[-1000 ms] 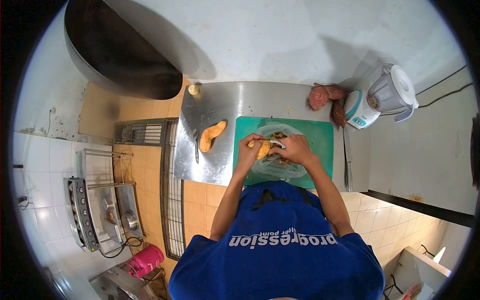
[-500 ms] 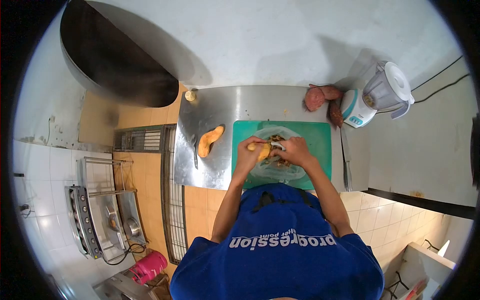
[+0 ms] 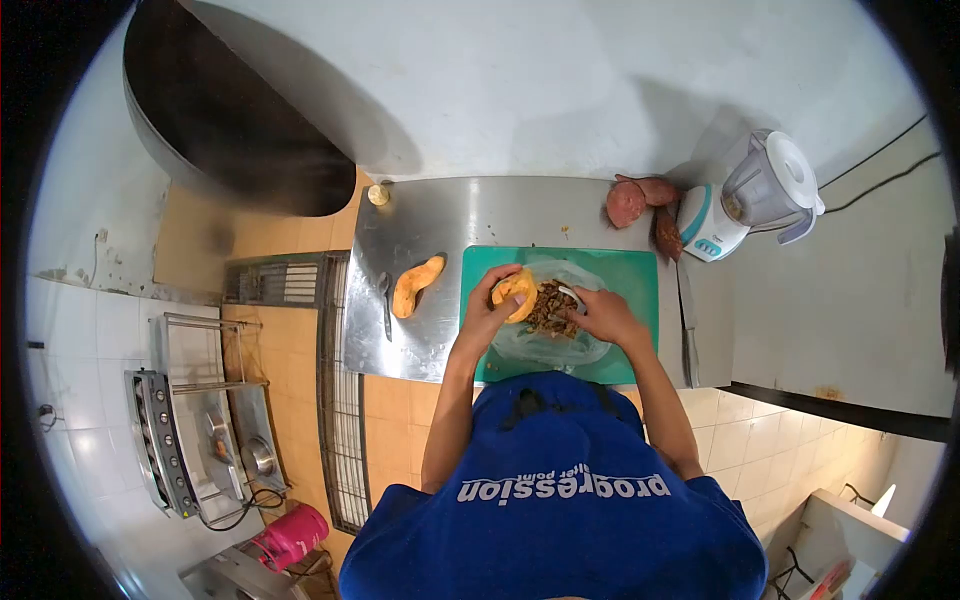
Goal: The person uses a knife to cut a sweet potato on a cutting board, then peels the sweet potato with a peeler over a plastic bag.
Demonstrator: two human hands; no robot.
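My left hand (image 3: 484, 312) is closed around a peeled orange sweet potato (image 3: 515, 290), its thumb lying across the near side. In my right hand (image 3: 612, 318) is a white-handled peeler (image 3: 570, 293), held just right of the sweet potato and apart from it. Brown and orange peelings (image 3: 550, 312) lie heaped between my hands on a clear plastic bag (image 3: 560, 350). Under the bag is a green cutting board (image 3: 635, 275). Another peeled sweet potato (image 3: 416, 285) rests on the steel table to the left, beside a spoon (image 3: 386, 305).
Red-skinned sweet potatoes (image 3: 627, 204) sit at the table's back right, against a blender (image 3: 722, 215). A long knife (image 3: 688, 320) lies along the right side. A small pale round piece (image 3: 378, 195) is at the back left corner of the steel table (image 3: 500, 205).
The sweet potato in my left hand has turned, showing a broader face. My right hand with the peeler has drawn away to the right, uncovering more of the peelings.
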